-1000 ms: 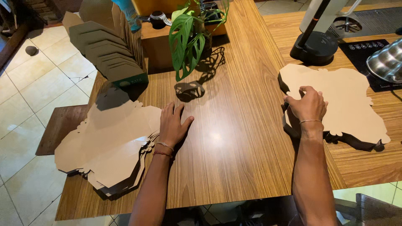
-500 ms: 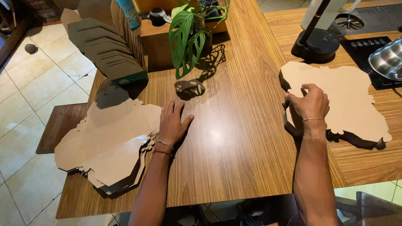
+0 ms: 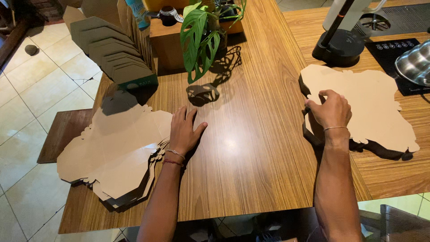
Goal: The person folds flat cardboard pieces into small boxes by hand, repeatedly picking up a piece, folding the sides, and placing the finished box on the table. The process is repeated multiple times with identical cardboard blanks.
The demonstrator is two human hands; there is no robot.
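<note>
While the wooden table (image 3: 251, 134) is being viewed from above, two stacks of flat cardboard cut-outs are being shown on it, one at each side. The left stack (image 3: 114, 154) is lying near the table's left edge, partly overhanging it, with its sheets fanned out of line. The right stack (image 3: 371, 107) is lying well apart from it, near a black stand base (image 3: 338, 48) and a dark cooktop (image 3: 396, 51) with a metal pot (image 3: 416, 67) on it.

At the far end, a wooden box (image 3: 172, 38) is being used as a holder: a potted plant (image 3: 201, 31) with broad split leaves is standing in it (what else is in the box cannot be told). Beside it, a row of folded cardboard boxes (image 3: 112, 54) is being kept upright, one packed against the next.

The left hand (image 3: 184, 130) is being laid palm down on the table, its fingers stretched flat and slightly spread, its outer edge touching the left stack; a red band is being worn at the wrist. The right hand (image 3: 329, 110) is being rested on the near left corner of the right stack, its fingers (image 3: 323, 95) curled together and pinched on the top sheet's edge, the forearm reaching straight up from below.
</note>
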